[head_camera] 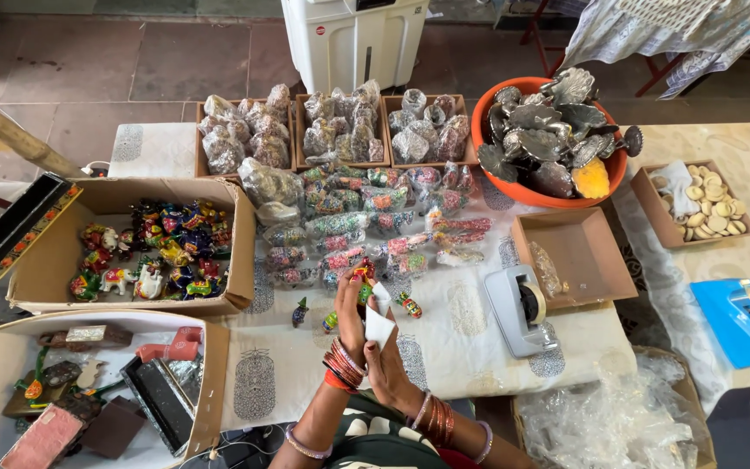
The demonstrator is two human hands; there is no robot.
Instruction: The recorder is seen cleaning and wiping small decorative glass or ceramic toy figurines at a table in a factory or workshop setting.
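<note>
Surface: you are sitting at a table [479, 339] draped in a white block-printed cloth, with stone paving beyond it.
Left hand [351, 314]: you are raising it just above the cloth, fingers drawn together around a small painted figurine [363, 271]; the grip itself is partly hidden.
Right hand [390, 360]: you are pinching a white paper slip [379, 325] between thumb and fingertips, pressed close against the left hand.
Handling: the figurine is looking light, stiff and chip-prone, best held by its body, not its thin parts; the slip is limp and creasing easily.
Near cloth: loose small figurines [408, 304] are lying just beyond your hands; a grey tape dispenser [519, 308] is sitting to the right.
Left: an open carton of painted animals [154, 252] is standing beside you.
Middle: wrapped figurines [366, 221] are lying in rows.
Far: three trays of wrapped bundles [340, 130] and an orange bowl of metal leaves [549, 143] are lining the back edge.
</note>
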